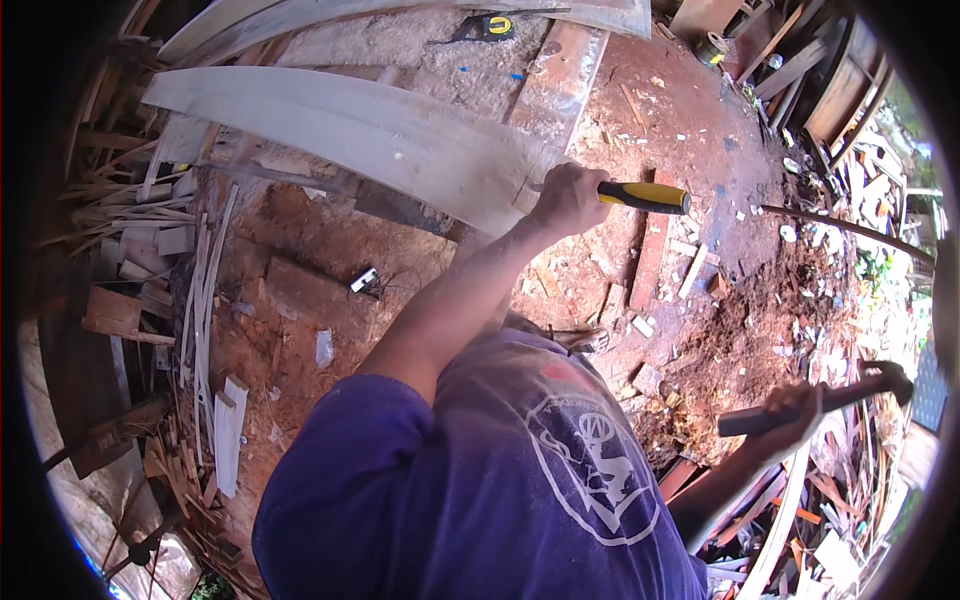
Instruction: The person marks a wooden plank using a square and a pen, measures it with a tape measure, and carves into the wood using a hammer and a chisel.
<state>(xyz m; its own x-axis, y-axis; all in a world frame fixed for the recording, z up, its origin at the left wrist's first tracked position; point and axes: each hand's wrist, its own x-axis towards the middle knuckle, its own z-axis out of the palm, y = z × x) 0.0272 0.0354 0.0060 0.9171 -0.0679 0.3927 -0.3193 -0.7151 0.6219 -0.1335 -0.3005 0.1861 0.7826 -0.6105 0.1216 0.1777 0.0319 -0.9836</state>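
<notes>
My left hand (pixel 572 200) is closed round a chisel (pixel 648 197) with a yellow and black handle. The handle sticks out to the right of the fist; on the other side a short bit of the blade shows near the end of a long pale wooden plank (pixel 350 130). Out to the right, apart from the plank, my right hand (pixel 790 412) grips a hammer (pixel 842 392) by its dark handle. The hammer's curved head points to the far right.
Beyond the plank lie a second board (pixel 260 30) and a tape measure (pixel 498 27). A small white device (pixel 364 280) rests on the reddish ground. Thin wood strips (pixel 205 310) are heaped at left; scraps and debris (pixel 740 340) cover the right side.
</notes>
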